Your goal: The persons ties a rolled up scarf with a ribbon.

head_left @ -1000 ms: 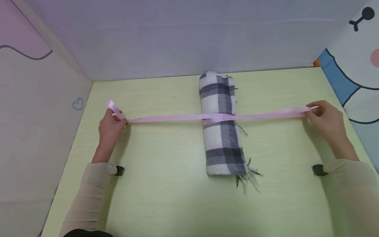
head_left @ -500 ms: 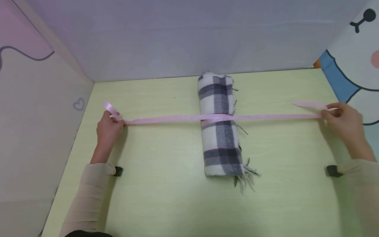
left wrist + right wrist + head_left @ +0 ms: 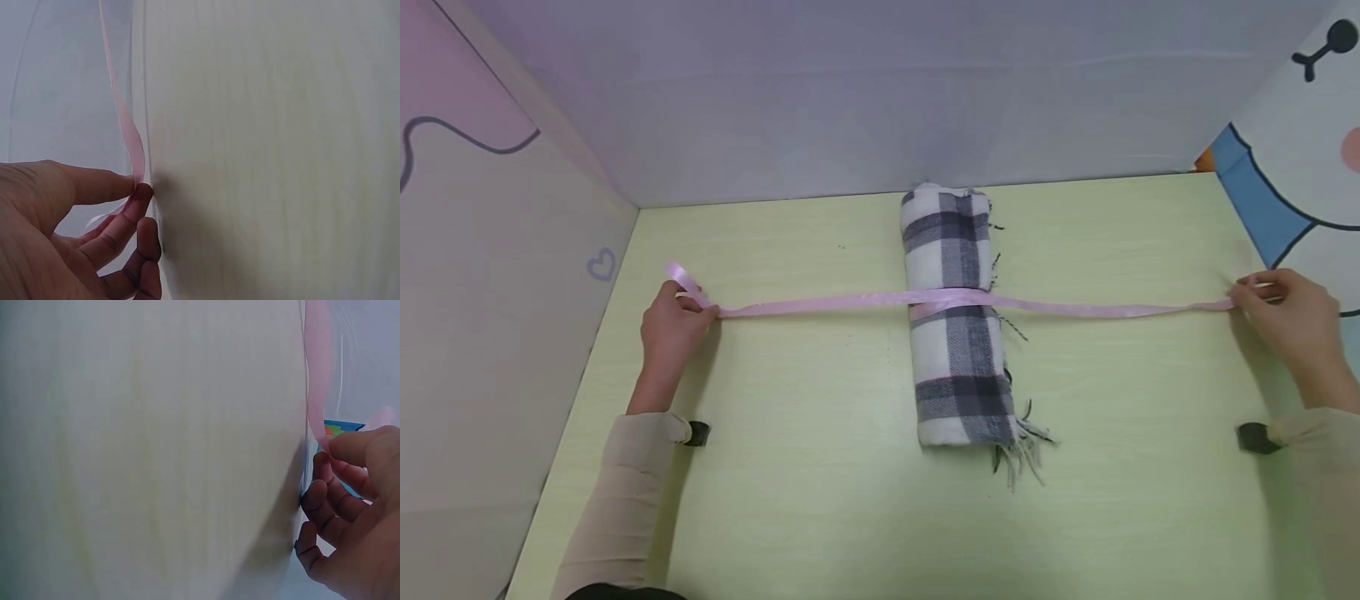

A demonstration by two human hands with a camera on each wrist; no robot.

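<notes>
Stretching a ribbon (image 3: pixel 850 301) across a rolled scarf (image 3: pixel 957 317).
Left hand (image 3: pixel 672 330) at nine o'clock, right hand (image 3: pixel 1292 321) at three, each pinching an end.

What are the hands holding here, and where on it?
The pink ribbon: left hand pinches its left end, right hand its right end.

Left hand (image 3: pixel 56 231) fills the 7 to 8 o'clock corner, palm side toward the camera. Thumb and forefinger pinch a thin pink ribbon (image 3: pixel 128 134) just left of frame centre. From the pinch the ribbon runs up toward 11 o'clock and leaves at the top edge; a short tail curls down behind the fingers. Pale green tabletop (image 3: pixel 275 150) covers everything from 12 through 6 o'clock. Lavender-grey wall (image 3: pixel 56 81) sits at 10 o'clock.
</notes>
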